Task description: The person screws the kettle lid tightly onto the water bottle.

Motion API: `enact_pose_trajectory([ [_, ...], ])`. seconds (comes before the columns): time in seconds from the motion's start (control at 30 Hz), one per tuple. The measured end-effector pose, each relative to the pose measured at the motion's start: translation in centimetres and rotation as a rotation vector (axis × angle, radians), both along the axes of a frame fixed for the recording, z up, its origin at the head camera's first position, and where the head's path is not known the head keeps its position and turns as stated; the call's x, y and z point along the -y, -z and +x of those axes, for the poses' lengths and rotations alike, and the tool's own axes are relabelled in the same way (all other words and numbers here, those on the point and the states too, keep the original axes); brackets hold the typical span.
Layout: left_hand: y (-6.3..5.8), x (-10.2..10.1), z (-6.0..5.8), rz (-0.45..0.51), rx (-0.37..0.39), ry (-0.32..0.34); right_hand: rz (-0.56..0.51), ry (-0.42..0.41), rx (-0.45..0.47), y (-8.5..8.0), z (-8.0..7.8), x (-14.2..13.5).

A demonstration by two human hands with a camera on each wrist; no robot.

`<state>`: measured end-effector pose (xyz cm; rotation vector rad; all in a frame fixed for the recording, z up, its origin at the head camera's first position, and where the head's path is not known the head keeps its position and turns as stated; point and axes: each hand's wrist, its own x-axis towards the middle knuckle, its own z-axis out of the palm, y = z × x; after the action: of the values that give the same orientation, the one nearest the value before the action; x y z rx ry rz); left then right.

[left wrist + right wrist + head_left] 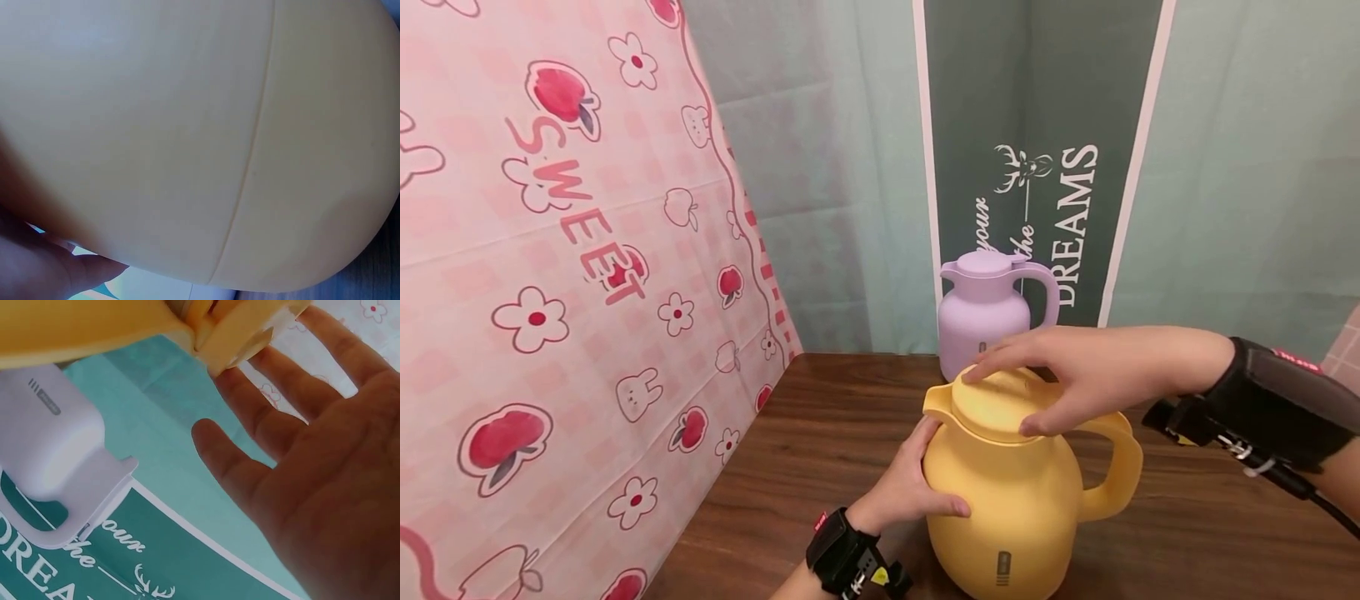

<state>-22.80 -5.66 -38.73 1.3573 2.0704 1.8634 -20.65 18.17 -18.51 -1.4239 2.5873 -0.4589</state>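
- Yellow jug [1000,500] stands upright on the brown table [827,425], right in front of the person, with its spout to the left and its handle to the right
- I see the left hand [912,482] hugging the jug's left side, thumb at the front, fingers spread wide around the back
- The right hand [1075,371] reaches over the yellow lid [988,412] and holds its edges with bent fingers and thumb, spread about as wide as the lid, but the little finger sticks out, not touching
- The purple jug [973,325] stands just behind, near the green cloth [850,250]
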Motion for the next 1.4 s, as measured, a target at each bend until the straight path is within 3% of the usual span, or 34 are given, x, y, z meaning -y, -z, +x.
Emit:
enact_pose_trajectory([
  [0.23,-0.2,-0.1,0.0,-0.008,0.016,0.001,0.027,0.059,-0.159,0.2,-0.1,0.4],
  [0.47,-0.1,-0.1,-0.1,-0.013,0.018,0.003,0.041,0.033,-0.101,0.1,0.2,0.3],
  [0.67,-0.6,-0.1,0.2,0.009,-0.001,0.011,0.024,0.019,-0.166,0.3,0.1,0.6],
  [0.87,-0.4,0.0,0.2,0.006,0.017,0.01,0.034,0.085,-0.212,0.5,-0.1,1.0],
  [1.17,-0.1,-0.1,-0.1,0.007,-0.002,0.003,0.028,0.029,-0.11,0.2,0.3,0.7],
  [1.4,-0.2,0.0,0.1,-0.008,0.04,0.015,0.007,0.067,-0.195,0.6,0.2,1.4],
])
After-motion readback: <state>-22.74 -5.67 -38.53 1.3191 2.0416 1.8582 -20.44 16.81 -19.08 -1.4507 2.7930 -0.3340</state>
